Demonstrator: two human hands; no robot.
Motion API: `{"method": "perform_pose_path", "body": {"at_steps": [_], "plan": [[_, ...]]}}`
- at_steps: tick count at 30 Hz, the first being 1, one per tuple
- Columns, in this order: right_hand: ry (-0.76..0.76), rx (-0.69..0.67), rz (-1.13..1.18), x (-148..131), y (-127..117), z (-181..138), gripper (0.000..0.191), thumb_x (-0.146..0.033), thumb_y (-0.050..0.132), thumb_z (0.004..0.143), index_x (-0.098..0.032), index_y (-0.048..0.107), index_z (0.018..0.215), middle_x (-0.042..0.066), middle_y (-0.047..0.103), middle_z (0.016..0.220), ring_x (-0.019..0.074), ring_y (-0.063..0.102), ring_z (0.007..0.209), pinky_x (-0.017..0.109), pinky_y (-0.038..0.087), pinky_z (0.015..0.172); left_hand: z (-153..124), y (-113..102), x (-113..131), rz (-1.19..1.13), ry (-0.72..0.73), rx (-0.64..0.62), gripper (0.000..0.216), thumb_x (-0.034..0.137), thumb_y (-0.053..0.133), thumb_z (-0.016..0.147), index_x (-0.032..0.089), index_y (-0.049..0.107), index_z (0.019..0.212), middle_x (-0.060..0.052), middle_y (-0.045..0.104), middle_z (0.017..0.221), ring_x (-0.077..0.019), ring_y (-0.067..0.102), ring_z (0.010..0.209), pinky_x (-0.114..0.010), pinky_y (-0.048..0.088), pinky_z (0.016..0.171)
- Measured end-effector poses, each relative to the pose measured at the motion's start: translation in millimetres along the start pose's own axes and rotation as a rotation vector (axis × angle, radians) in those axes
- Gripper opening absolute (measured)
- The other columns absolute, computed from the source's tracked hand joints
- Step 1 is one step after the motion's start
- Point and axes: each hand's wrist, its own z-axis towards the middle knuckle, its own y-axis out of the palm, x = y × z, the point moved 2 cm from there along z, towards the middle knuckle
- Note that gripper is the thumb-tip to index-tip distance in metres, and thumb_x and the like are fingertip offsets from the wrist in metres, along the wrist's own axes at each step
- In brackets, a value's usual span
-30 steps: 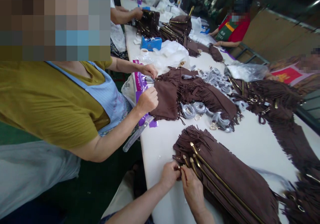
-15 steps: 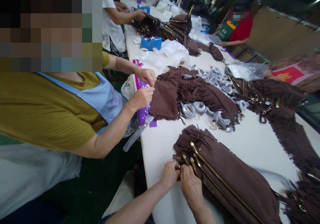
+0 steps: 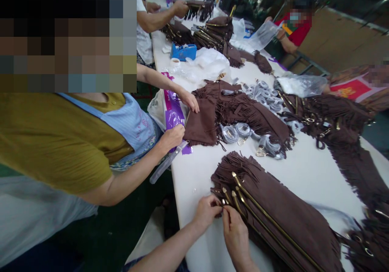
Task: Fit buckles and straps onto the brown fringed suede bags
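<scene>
Pinching toward each other at the near corner of a stack of brown bags [image 3: 285, 201], the person's left hand [image 3: 207, 212] and right hand [image 3: 236, 225] meet in the head view at a small shiny metal piece [image 3: 225, 202]. Overlapping fingertips hide most of it, so I cannot tell which hand is clamped on it, or how it joins the bag. The stack's lower end runs out of the picture at the bottom, as do both forearms; gold-toned zips lie along its near side. At the right border a dark fringed heap [image 3: 370, 239] is cut off, its metal fittings blurred. Pixel blocks cover the head of the co-worker in an olive top [image 3: 60, 142], whose hands are at a brown pouch [image 3: 202, 124].

White tabletop [image 3: 190, 175] shows between the left hand and the table's slanting left edge, and in a band between the stack and the coiled grey straps [image 3: 237, 133]. A clear-handled tool [image 3: 165, 167] juts over that edge. The stack lies close along the right hand's outer side, leaving little room there.
</scene>
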Motion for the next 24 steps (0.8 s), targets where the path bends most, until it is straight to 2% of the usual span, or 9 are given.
{"method": "perform_pose_path", "body": {"at_steps": [1,3,5,7,9,12,15,20,24], "plan": [[0.113,-0.037,0.100,-1.1,-0.1,-3.1,0.046,-0.055,0.036,0.081,-0.014,0.059,0.082,0.011,0.064,0.076,0.0198,0.061,0.069,0.030,0.047,0.062,-1.7,-0.5,1.6,-0.006,-0.001,-0.003,0.011,0.017,0.053,0.052,0.014,0.052,0.063,0.005,0.049,0.049,-0.0086,0.045,0.044,-0.021,0.038,0.047],[0.423,-0.152,0.339,-6.6,2.0,-9.7,0.052,-0.064,0.043,0.072,-0.015,0.059,0.074,0.005,0.058,0.061,0.0152,0.054,0.051,0.027,0.042,0.047,-5.8,-1.9,6.2,-0.015,-0.013,-0.013,0.013,0.019,0.052,0.054,0.014,0.054,0.065,0.004,0.051,0.052,-0.0090,0.046,0.046,-0.021,0.038,0.048],[0.785,-0.236,0.640,-15.6,7.1,-15.5,0.055,-0.069,0.050,0.063,-0.015,0.058,0.069,-0.001,0.048,0.052,0.0079,0.039,0.037,0.022,0.027,0.034,-10.2,-3.7,11.9,-0.003,-0.028,-0.036,0.015,0.022,0.052,0.055,0.013,0.056,0.068,0.003,0.052,0.056,-0.0102,0.048,0.049,-0.022,0.039,0.049],[1.056,-0.213,0.962,-25.3,14.0,-16.6,0.053,-0.065,0.061,0.055,-0.014,0.058,0.072,-0.003,0.049,0.056,0.0034,0.033,0.036,0.017,0.019,0.033,-13.5,-6.5,17.0,0.052,-0.017,-0.045,0.017,0.027,0.052,0.059,0.013,0.057,0.068,0.000,0.054,0.062,-0.0120,0.051,0.056,-0.023,0.041,0.052],[1.196,-0.114,1.222,-30.4,21.8,-12.7,0.047,-0.051,0.073,0.049,-0.015,0.059,0.077,-0.004,0.052,0.059,0.0014,0.033,0.039,0.014,0.019,0.034,-15.1,-10.4,19.8,0.144,0.011,-0.021,0.022,0.034,0.050,0.063,0.013,0.058,0.065,-0.002,0.054,0.071,-0.0136,0.052,0.064,-0.023,0.042,0.055],[1.280,0.025,1.420,-27.4,33.5,-5.5,0.032,-0.028,0.077,0.046,-0.014,0.059,0.069,-0.005,0.049,0.052,0.0002,0.031,0.038,0.011,0.020,0.033,-15.7,-15.8,19.1,0.228,0.016,0.019,0.027,0.037,0.046,0.066,0.013,0.056,0.061,-0.004,0.054,0.077,-0.0139,0.052,0.068,-0.023,0.042,0.056],[1.290,0.067,1.458,-20.2,41.6,-3.0,0.026,-0.019,0.076,0.043,-0.012,0.057,0.059,-0.005,0.049,0.049,-0.0004,0.030,0.038,0.010,0.020,0.032,-16.8,-18.8,18.1,0.235,-0.032,0.016,0.023,0.032,0.043,0.066,0.013,0.056,0.063,-0.003,0.056,0.066,-0.0120,0.051,0.057,-0.023,0.040,0.053],[1.258,0.052,1.441,-16.7,41.6,-7.1,0.036,-0.023,0.081,0.032,-0.011,0.057,0.056,-0.005,0.049,0.047,-0.0002,0.031,0.038,0.011,0.021,0.032,-16.5,-22.2,21.1,0.258,-0.108,0.016,0.014,0.022,0.043,0.062,0.013,0.053,0.059,0.001,0.053,0.049,-0.0089,0.045,0.044,-0.021,0.034,0.046],[1.233,0.019,1.394,-21.2,35.3,-11.7,0.042,-0.034,0.082,0.034,-0.010,0.058,0.058,-0.002,0.052,0.050,0.0011,0.034,0.038,0.013,0.022,0.033,-14.3,-24.6,22.4,0.292,-0.123,-0.001,0.011,0.020,0.045,0.061,0.013,0.053,0.057,0.002,0.050,0.044,-0.0080,0.043,0.041,-0.021,0.033,0.046]]}}
